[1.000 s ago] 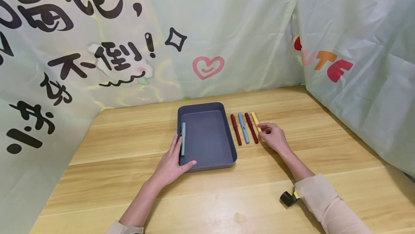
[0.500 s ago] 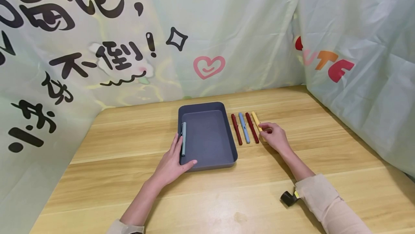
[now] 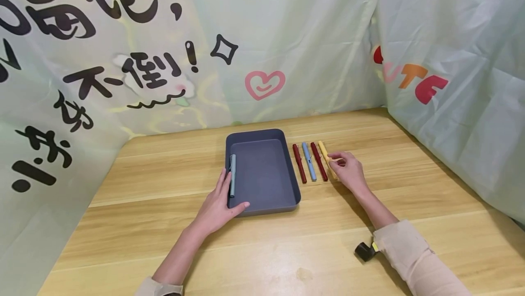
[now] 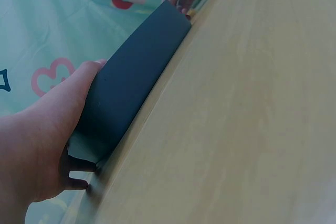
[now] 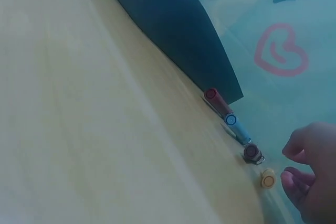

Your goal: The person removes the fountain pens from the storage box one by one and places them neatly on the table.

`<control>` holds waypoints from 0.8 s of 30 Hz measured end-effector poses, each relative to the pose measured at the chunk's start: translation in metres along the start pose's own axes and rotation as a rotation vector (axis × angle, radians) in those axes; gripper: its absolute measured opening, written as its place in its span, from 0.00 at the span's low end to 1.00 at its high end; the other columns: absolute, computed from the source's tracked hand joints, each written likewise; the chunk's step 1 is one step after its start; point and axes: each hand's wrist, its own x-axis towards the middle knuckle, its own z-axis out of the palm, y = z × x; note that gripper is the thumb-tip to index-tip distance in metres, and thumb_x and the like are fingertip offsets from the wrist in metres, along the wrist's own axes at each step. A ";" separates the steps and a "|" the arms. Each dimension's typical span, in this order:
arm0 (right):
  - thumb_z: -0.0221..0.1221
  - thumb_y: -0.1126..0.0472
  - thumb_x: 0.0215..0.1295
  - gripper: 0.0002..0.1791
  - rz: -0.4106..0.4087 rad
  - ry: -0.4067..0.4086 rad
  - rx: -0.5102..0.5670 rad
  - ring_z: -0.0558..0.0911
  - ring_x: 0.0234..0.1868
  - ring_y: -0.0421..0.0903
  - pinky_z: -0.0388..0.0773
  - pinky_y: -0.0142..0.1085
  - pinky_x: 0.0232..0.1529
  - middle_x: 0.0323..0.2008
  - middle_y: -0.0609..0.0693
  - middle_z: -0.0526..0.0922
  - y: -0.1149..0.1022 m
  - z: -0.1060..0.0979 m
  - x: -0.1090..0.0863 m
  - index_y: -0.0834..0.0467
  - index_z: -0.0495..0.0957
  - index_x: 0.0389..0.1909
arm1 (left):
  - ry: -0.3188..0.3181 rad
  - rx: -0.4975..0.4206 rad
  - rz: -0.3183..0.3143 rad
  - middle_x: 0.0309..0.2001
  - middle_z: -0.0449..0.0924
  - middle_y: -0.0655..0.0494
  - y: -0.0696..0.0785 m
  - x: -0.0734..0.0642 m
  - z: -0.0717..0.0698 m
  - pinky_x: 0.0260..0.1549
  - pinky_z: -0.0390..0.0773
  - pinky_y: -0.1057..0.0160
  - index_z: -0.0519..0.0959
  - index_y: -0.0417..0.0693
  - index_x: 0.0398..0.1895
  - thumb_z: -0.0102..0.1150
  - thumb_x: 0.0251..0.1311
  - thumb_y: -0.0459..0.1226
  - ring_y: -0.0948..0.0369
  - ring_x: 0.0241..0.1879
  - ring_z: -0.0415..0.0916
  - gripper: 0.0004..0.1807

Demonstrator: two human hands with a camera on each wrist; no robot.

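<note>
My left hand [image 3: 214, 206] rests on the near left corner of a dark grey tray [image 3: 262, 211], fingers straight along its left side and thumb over the near rim. A grey-green pen [image 3: 232, 175] lies inside the tray along the left wall. To the tray's right, a dark red pen [image 3: 299, 163], a light blue pen [image 3: 309, 161], another dark red pen [image 3: 319, 161] and a yellow pen [image 3: 324, 151] lie side by side. My right hand [image 3: 348, 170] is just right of the yellow pen, fingers loosely bent. In the right wrist view, its fingertips [image 5: 292, 153] look apart from the yellow pen [image 5: 268, 178].
All of this stands on a wooden table [image 3: 262, 259]. Printed cloth [image 3: 311, 59] hangs along the back and sides. A small black device [image 3: 364, 251] sits at the right sleeve [image 3: 404, 243].
My right hand has shifted slightly up and away from the yellow pen, whose lower part shows more now. The left hand and the tray look the same.
</note>
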 end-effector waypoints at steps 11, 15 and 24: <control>0.56 0.70 0.59 0.14 0.021 -0.133 0.079 0.77 0.42 0.56 0.76 0.39 0.40 0.44 0.62 0.74 -0.044 0.012 -0.004 0.67 0.76 0.47 | 0.009 -0.002 0.005 0.72 0.33 0.52 0.000 0.000 0.001 0.52 0.61 0.40 0.43 0.46 0.72 0.55 0.52 0.62 0.38 0.60 0.57 0.53; 0.57 0.70 0.58 0.13 0.001 -0.173 0.102 0.77 0.40 0.53 0.76 0.40 0.38 0.41 0.60 0.76 -0.064 0.021 -0.008 0.66 0.77 0.45 | 0.007 -0.004 -0.003 0.72 0.32 0.52 0.000 0.000 0.001 0.52 0.62 0.40 0.41 0.46 0.73 0.55 0.52 0.62 0.39 0.60 0.57 0.54; 0.61 0.68 0.56 0.11 -0.126 -0.256 0.114 0.78 0.34 0.49 0.74 0.36 0.32 0.37 0.57 0.78 -0.102 0.053 -0.015 0.63 0.80 0.41 | 0.007 -0.014 -0.043 0.72 0.34 0.46 0.000 -0.001 0.001 0.55 0.59 0.43 0.37 0.40 0.72 0.56 0.50 0.63 0.41 0.63 0.52 0.59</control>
